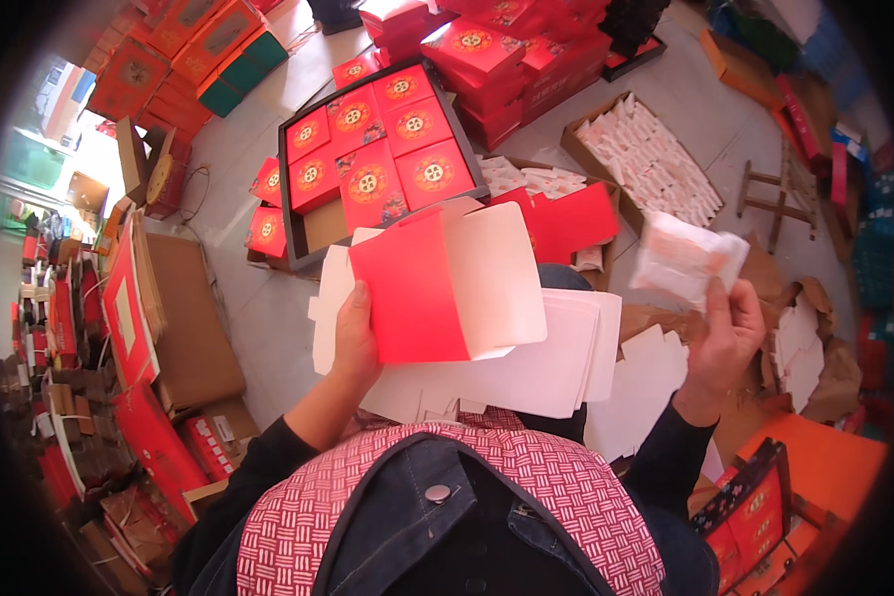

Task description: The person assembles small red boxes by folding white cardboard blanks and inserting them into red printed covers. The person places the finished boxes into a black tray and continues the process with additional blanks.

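Red-and-white folded cardboard box (437, 283) sat gripped in the left hand (356, 343); the right hand (727, 333) pinched a clear-wrapped pastry packet (687, 258) above grey concrete floor (268, 298) crowded with cartons.

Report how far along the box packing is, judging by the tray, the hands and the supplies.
Done: six small red boxes sit closed in the dark tray, whose lower left corner is bare. In hand: the left hand holds an open red box over flat white blanks; the right hand holds a clear wrapped packet. Left: a carton of white packets.
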The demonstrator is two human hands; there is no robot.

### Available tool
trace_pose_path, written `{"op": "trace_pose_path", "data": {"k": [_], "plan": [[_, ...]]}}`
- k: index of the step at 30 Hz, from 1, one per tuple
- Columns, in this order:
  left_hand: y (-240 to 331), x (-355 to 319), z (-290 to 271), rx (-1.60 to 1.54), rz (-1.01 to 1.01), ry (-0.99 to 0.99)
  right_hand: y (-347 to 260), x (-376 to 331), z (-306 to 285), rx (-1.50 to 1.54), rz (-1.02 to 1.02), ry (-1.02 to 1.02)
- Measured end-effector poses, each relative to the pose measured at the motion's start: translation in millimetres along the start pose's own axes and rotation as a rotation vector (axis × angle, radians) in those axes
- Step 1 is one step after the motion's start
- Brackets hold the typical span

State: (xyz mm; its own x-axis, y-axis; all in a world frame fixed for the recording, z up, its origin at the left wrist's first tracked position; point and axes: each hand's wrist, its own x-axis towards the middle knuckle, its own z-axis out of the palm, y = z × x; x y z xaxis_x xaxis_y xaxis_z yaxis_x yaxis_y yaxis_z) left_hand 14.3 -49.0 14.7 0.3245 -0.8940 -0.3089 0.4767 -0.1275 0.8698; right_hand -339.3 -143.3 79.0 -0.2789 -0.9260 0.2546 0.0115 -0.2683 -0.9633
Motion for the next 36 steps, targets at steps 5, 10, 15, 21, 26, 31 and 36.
{"op": "trace_pose_path", "data": {"k": [5, 10, 15, 21, 26, 31, 36], "plan": [[0, -12, -1, -0.102, 0.058, -0.044, -60, -42, 100, -0.14, -0.037, -0.417], [-22, -23, -12, -0.117, 0.181, -0.006, -57, -83, 141, -0.576, -0.644, -0.296], [-24, -34, -7, -0.391, 0.286, 0.037, -11, -148, 140, 0.025, 0.091, -0.355], [-6, -61, -33, -0.292, 0.472, -0.368, -17, -144, 152, 0.035, -0.008, -0.409], [12, -55, -56, 0.117, 0.354, -0.334, -6, -176, 145, -0.074, 0.103, -0.579], [26, -61, -57, 0.304, 0.374, -0.358, 12, -177, 130, -0.185, 0.096, -0.624], [29, -48, -61, 0.562, 0.414, -0.295, 9, -158, 145, -0.232, -0.035, -0.635]]}}
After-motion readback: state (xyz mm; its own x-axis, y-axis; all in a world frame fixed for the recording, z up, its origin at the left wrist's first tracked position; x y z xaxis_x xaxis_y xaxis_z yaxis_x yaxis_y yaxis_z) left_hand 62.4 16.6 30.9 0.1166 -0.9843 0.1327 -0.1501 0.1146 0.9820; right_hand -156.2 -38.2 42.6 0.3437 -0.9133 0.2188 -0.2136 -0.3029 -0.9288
